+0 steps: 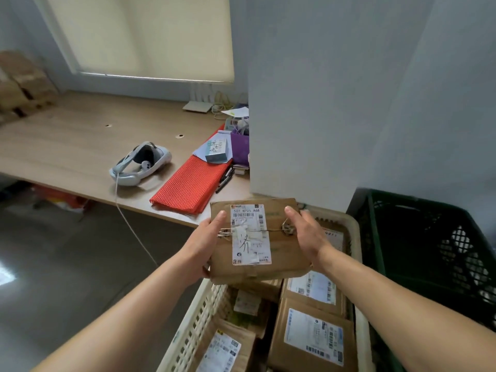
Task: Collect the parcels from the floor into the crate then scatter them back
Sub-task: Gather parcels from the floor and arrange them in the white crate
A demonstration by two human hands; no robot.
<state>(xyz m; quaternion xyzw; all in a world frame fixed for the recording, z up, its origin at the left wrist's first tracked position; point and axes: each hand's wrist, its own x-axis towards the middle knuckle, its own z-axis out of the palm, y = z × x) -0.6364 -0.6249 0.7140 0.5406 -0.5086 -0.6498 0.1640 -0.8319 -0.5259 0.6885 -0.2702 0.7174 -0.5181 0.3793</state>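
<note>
A brown cardboard parcel (281,253) with a white shipping label is held above the far end of a cream plastic crate (198,318). My left hand (204,242) grips its left edge with the thumb on top. On the opposite edge my right hand (306,232) holds it the same way. Inside the crate lie several more brown parcels (311,336) with white labels, stacked flat.
A dark green crate (429,251) stands right of the cream one. A wooden desk (80,146) ahead carries a white headset (139,165), a red mesh mat (190,183) and small clutter against a grey wall. Grey floor (67,264) lies to the left.
</note>
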